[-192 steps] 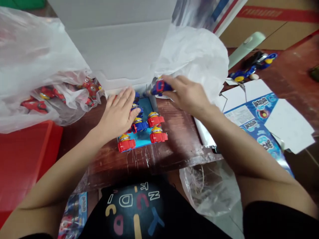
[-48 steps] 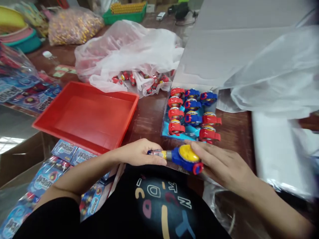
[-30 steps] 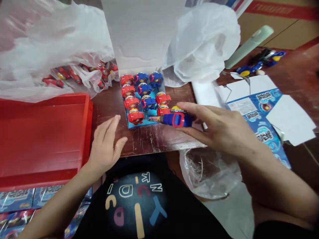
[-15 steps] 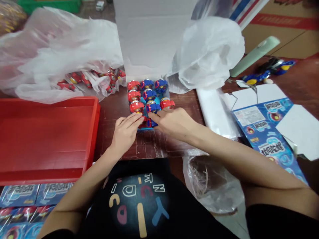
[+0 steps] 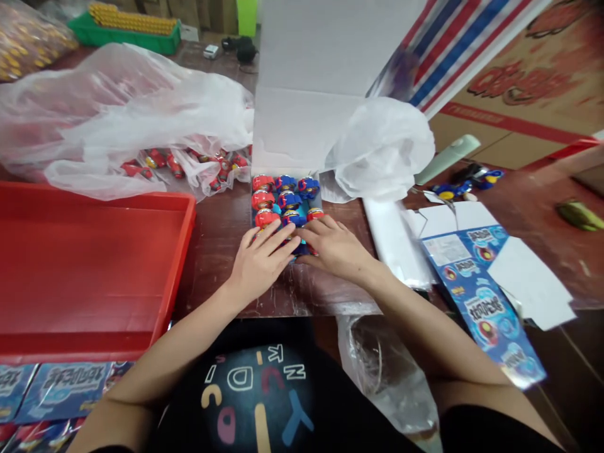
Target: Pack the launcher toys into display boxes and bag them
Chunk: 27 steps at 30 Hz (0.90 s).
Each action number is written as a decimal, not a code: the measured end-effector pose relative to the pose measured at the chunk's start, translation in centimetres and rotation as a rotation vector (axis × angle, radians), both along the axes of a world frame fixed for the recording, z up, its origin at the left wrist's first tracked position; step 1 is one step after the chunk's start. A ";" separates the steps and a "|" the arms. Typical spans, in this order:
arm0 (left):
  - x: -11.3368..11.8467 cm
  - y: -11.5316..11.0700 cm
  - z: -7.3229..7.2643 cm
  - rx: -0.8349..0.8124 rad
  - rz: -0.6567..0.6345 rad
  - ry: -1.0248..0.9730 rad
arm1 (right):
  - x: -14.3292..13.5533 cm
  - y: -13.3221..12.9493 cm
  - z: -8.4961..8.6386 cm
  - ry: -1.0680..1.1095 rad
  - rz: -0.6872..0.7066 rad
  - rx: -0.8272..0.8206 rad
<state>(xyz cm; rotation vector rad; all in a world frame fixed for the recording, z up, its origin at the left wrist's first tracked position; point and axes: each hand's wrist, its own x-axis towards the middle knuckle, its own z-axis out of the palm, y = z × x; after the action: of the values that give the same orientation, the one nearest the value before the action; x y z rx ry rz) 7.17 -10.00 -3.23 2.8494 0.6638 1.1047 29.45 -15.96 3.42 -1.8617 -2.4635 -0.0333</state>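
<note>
The blue plastic toy (image 5: 301, 249), at the centre of the frame in the display box (image 5: 316, 129), is judged light, stiff and best held by its sides. The left hand (image 5: 257, 264) is laid flat, grip released; the right hand (image 5: 338, 250) is arched palm-down, its grip state indeterminable

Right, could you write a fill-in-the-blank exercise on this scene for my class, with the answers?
1. Left-column toys in the box look mainly ____.
2. Middle-column toys look mainly ____.
3. The left hand and the ____ hand are both over the box's near end.
4. Yellow pieces fill a tray whose colour is ____.

Missing words: red; blue; right; green.
</note>
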 end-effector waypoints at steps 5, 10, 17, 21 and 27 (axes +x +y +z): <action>1.9 0.7 -1.3 0.024 -0.042 -0.001 | 3.8 -2.1 -1.7 0.226 -0.104 0.037; 2.3 0.3 -1.5 -0.019 0.004 0.015 | 5.0 -2.9 -3.5 0.368 -0.141 0.017; 1.9 -2.6 -0.7 0.131 0.138 0.048 | 4.9 -3.0 -6.9 0.335 0.018 0.396; 3.0 -2.3 -2.5 0.221 0.159 0.051 | 3.9 -1.9 -8.2 0.254 0.077 0.542; 4.3 -1.8 -3.2 0.222 0.141 0.059 | 5.7 -2.0 -9.9 0.323 0.058 0.581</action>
<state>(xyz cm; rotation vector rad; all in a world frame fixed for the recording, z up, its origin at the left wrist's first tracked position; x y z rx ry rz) 11.47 -11.85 -6.42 3.0737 0.8057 1.1872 35.20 -17.97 -6.45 -1.4192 -2.0022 -0.3708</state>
